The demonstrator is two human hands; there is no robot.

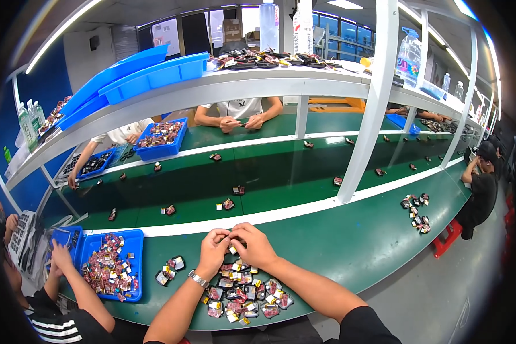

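Above the near edge of the green bench, my left hand (pixel 215 246) and my right hand (pixel 252 245) meet with fingertips pinched. Between them is a small electronic assembly, mostly covered by the fingers; its white and yellow battery (pixel 233 250) shows below the fingertips. A pile of similar assemblies (pixel 243 292), with black shells, red boards and small white-and-yellow batteries, lies between my forearms. A few more assemblies (pixel 169 269) sit just left of my left wrist, which wears a metal watch.
A blue tray (pixel 133 281) full of board parts stands at left, beside a co-worker's hand (pixel 61 252). Ahead, a green conveyor belt (pixel 269 200) carries spaced-out assemblies. A white post (pixel 368 114) rises to an overhead shelf. Another cluster of assemblies (pixel 417 213) lies right.
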